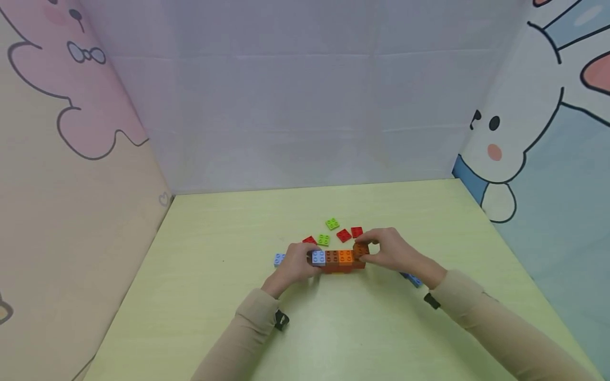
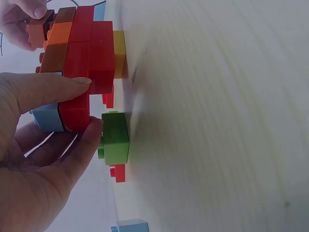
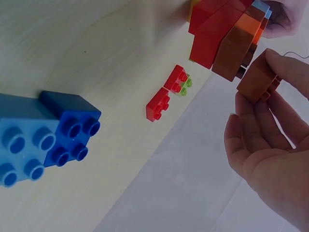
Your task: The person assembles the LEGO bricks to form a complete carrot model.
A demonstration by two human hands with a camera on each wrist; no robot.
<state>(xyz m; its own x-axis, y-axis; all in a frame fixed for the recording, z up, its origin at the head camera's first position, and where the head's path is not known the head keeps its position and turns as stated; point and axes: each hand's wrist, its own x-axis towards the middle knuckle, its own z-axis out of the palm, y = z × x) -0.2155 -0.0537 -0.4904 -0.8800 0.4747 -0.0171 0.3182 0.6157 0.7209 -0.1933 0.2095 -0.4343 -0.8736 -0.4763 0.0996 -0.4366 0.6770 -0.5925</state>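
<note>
My left hand [image 1: 296, 263] grips the left end of a built row of toy building bricks [image 2: 76, 60], thumb on the near side and fingers behind. Red bricks make up its lower layers, above a yellow brick [image 2: 119, 54]. Along the top run a light blue brick [image 1: 318, 257], a brown one, an orange one [image 1: 345, 257] and another brown one. A separate brown brick [image 3: 258, 79] is pinched between the thumb and fingers of my right hand [image 1: 393, 250]. It sits tilted just above the row's right end; whether they touch, I cannot tell.
Beyond the row lie green bricks [image 1: 332, 224] and several red bricks [image 1: 343, 235]. Another light blue brick [image 1: 279, 259] is left of the left hand. Under the right forearm are a dark blue brick [image 3: 72, 126] and a lighter blue one [image 3: 21, 137]. Cloth walls border the table [image 1: 229, 317].
</note>
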